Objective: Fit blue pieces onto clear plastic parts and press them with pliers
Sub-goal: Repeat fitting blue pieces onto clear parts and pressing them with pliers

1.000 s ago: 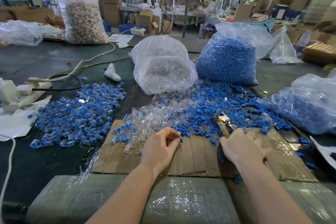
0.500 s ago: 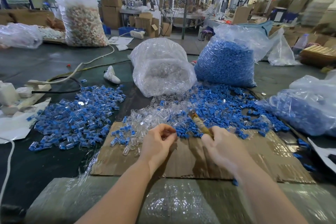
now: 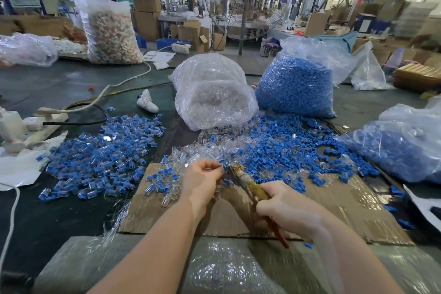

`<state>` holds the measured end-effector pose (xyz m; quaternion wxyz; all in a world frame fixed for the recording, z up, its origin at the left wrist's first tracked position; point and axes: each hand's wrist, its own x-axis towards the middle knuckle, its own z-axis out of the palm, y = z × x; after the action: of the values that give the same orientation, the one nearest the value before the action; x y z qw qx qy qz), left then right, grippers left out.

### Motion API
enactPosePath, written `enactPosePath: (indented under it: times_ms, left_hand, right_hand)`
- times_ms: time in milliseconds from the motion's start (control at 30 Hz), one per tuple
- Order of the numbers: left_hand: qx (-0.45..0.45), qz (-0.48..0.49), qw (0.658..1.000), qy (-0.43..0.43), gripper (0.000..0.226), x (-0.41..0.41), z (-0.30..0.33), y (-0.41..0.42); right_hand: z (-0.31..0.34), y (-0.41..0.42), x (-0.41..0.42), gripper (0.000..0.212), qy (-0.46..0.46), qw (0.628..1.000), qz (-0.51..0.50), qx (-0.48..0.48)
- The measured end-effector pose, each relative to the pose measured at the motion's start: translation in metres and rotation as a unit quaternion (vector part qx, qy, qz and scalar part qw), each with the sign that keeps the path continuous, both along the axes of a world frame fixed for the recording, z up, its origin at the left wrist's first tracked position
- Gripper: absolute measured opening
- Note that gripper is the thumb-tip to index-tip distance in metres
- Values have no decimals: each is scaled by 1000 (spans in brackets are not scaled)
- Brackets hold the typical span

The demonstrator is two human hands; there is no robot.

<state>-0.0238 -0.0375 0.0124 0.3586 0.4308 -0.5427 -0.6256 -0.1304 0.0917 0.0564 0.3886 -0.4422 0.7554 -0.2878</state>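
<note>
Head view: your left hand [image 3: 202, 180] pinches a small clear part with a blue piece [image 3: 224, 168] between its curled fingertips, above the cardboard sheet [image 3: 346, 207]. Your right hand [image 3: 286, 207] curls round the pliers [image 3: 245, 180] handles, the nose touching that blue piece. Loose blue pieces [image 3: 281, 148] and clear parts [image 3: 202, 150] lie heaped just beyond; assembled ones [image 3: 102, 150] pile to the left.

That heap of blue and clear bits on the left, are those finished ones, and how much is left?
They look finished: the left heap holds clear parts with blue pieces fitted. In hand: the left hand pinches one part at the nose of the pliers, gripped by the right hand. Left: plenty, judging by the loose clear parts, loose blue pieces and two well-filled bags.
</note>
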Motion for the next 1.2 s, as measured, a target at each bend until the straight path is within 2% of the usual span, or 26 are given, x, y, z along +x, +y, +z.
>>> enactPosePath:
  times_ms: [400,600,800,1200]
  left_hand:
    - [-15,9,1000,-7,9,-1,4,-1]
    - [-21,11,1000,-12,14,-1,7,1]
    - [-22,14,1000,-12,12,-2,10,3]
    - [-13,20,1000,-20,12,-2,11,10]
  right_hand:
    - [13,0,4,21,-33,999,13,11]
    - [14,-2,6,19,7,1000,22,10]
    - [9,-5,9,20,96,995,26,1]
    - [2,-7,9,31,128,991,31,18]
